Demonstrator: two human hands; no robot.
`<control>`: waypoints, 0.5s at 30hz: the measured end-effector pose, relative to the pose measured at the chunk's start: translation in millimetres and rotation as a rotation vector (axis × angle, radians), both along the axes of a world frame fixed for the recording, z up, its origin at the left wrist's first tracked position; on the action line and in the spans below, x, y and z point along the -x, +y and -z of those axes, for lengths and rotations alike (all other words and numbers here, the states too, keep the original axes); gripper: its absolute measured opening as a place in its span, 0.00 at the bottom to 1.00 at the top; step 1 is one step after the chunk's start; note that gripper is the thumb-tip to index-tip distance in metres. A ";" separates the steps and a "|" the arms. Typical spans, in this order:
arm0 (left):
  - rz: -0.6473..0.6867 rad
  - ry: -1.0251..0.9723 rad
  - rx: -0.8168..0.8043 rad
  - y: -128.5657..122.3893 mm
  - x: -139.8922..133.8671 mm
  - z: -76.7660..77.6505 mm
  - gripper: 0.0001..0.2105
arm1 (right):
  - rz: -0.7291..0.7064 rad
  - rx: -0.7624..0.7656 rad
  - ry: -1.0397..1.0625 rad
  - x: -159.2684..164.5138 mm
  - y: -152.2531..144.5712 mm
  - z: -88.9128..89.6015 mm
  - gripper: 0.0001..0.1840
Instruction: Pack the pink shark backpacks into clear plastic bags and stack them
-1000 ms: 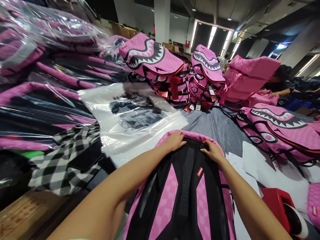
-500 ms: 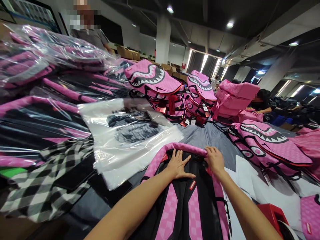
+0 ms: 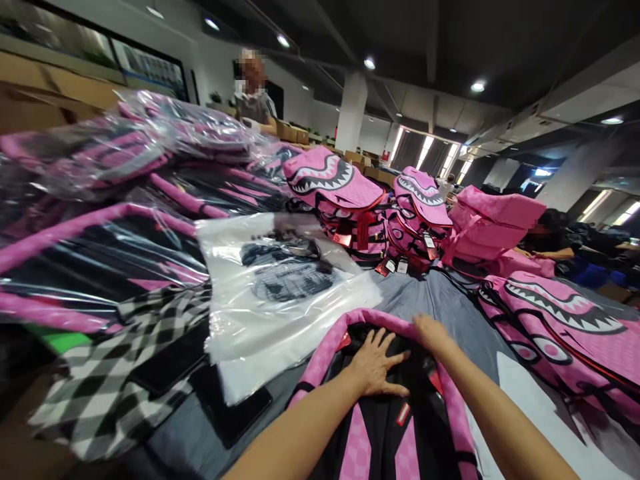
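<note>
A pink and black backpack lies directly before me with its black back panel and pink checkered pads facing up. My left hand rests flat on the upper panel, fingers spread. At the top right corner, my right hand has its fingers curled over the padded pink edge; the fingertips are slightly blurred. A small red label sits on the panel just below my left hand. Beyond the backpack's top left side lies a stack of clear plastic bags with a dark printed picture.
Plastic-wrapped backpacks are heaped at left, beside a black-and-white checked cloth and a dark flat object. Shark-mouth backpacks stand ahead and at right. White sheets lie at right. A person stands at the back left.
The view has swung left and tilted up, so things sit further right and lower. My left hand stays spread on the panel; my right hand remains at the top right edge.
</note>
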State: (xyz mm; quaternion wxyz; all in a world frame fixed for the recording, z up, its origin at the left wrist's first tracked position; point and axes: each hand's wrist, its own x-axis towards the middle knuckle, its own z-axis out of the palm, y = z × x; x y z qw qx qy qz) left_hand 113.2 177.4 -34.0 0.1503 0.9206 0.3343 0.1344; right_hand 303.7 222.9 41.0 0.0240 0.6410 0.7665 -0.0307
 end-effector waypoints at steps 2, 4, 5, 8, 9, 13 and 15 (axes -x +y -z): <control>-0.007 -0.015 -0.028 1.6 -0.5 3.6 0.43 | -0.159 -0.007 0.041 47.1 18.5 -5.1 0.22; -0.012 -0.019 -0.064 3.0 -0.6 7.2 0.43 | -0.286 0.035 0.065 88.8 37.9 -5.5 0.27; -0.010 -0.019 -0.074 3.3 -0.4 8.1 0.42 | -0.330 0.074 0.065 104.2 47.0 -4.6 0.28; 0.001 -0.046 -0.061 1.6 2.0 6.3 0.42 | -0.413 0.213 0.041 124.5 69.2 -1.3 0.21; -0.001 -0.059 -0.051 0.4 3.2 4.7 0.42 | -0.434 0.250 0.033 125.1 74.6 -0.3 0.20; 0.009 -0.102 -0.022 -0.6 5.8 1.7 0.44 | -0.465 0.304 -0.010 126.7 90.1 6.8 0.23; 0.025 -0.107 -0.041 3.5 4.4 4.6 0.44 | -0.445 0.288 -0.041 134.2 94.4 13.0 0.23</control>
